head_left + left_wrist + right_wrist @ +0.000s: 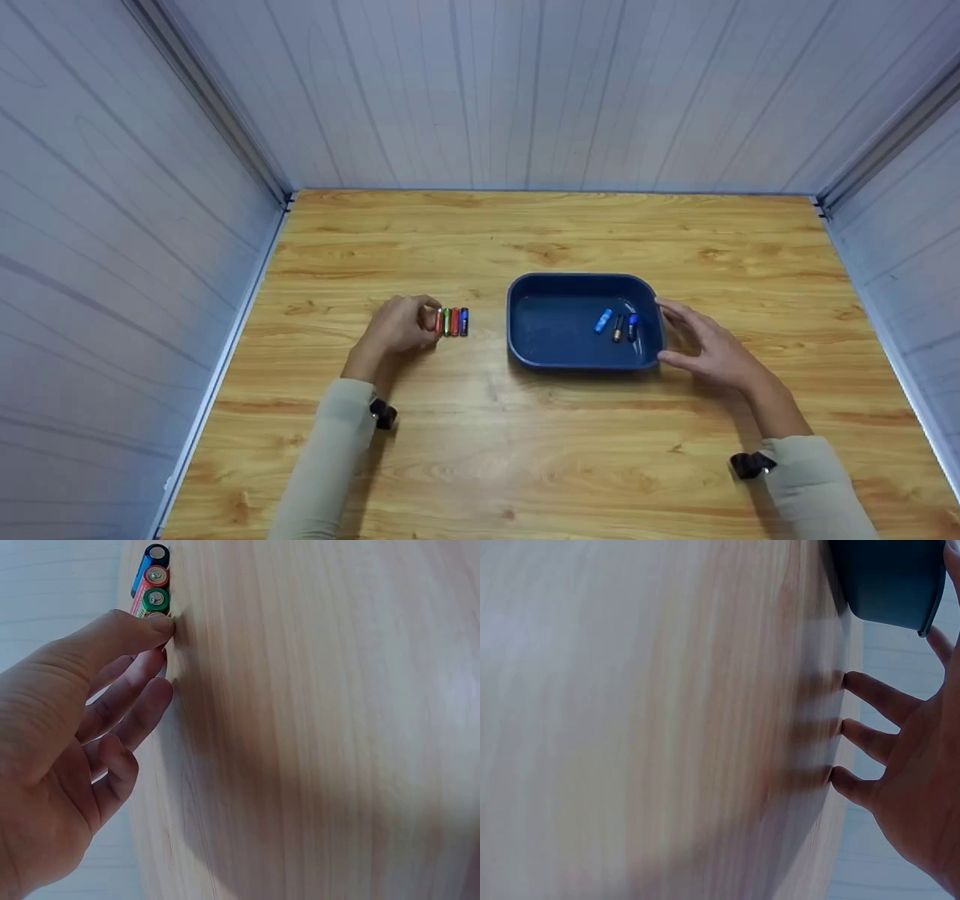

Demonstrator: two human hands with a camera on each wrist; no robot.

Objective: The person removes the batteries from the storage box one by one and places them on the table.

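Your left hand (401,324) hides most of the nearest cell in the row of batteries (452,321) — in the left wrist view only its end cap peeks out under your fingertips (160,624). Thumb and forefinger appear to close on that cell, the other fingers loosely curled behind; how firm the grip is, you cannot tell from these views. Just past your fingertips the rest of the row lies side by side, touching: a green cell (156,598), a red one (156,575) and a blue one (153,554), all small cylinders with shiny metal caps, lying flat on the surface (465,450).

Your right hand (709,349) is spread open and holds nothing. Three fingertips (853,680) stand on the wood, while the thumb and forefinger lie against the near wall of the tray (525,330). In the right wrist view the tray is cut off at the frame's edge and its contents are out of sight.

The tray is dark blue smooth plastic, rectangular with rounded corners. Inside it, close to your right fingers, lie three more cells (618,325) — one light blue, one dark, one blue. The surface is pale wood-grain, with white ribbed walls (480,90) around it. Sleeves (330,465) cover both forearms.
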